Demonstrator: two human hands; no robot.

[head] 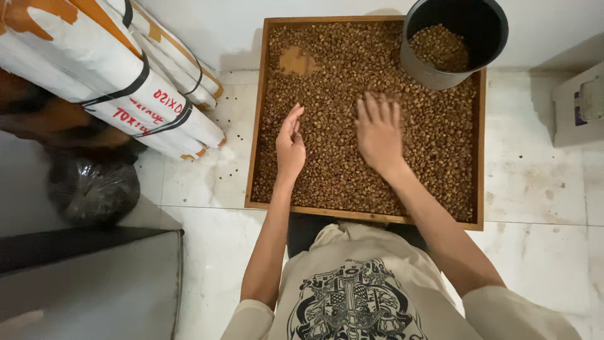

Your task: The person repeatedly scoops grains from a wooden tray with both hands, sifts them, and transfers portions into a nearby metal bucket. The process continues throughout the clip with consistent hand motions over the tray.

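A shallow wooden tray on the floor is covered with brown beans. My right hand lies flat, palm down, on the beans near the tray's middle, fingers spread. To its left, my left hand rests on its edge in the beans, fingers together and slightly curled; whether it holds any beans I cannot tell. A black bucket with some beans in it stands on the tray's far right corner. A small bare patch of tray bottom shows near the far left.
Rolled white sacks with orange and black bands lean at the left. Below them lies a dark plastic bag. A grey box stands at the right edge. The floor is white tile, with a few stray beans left of the tray.
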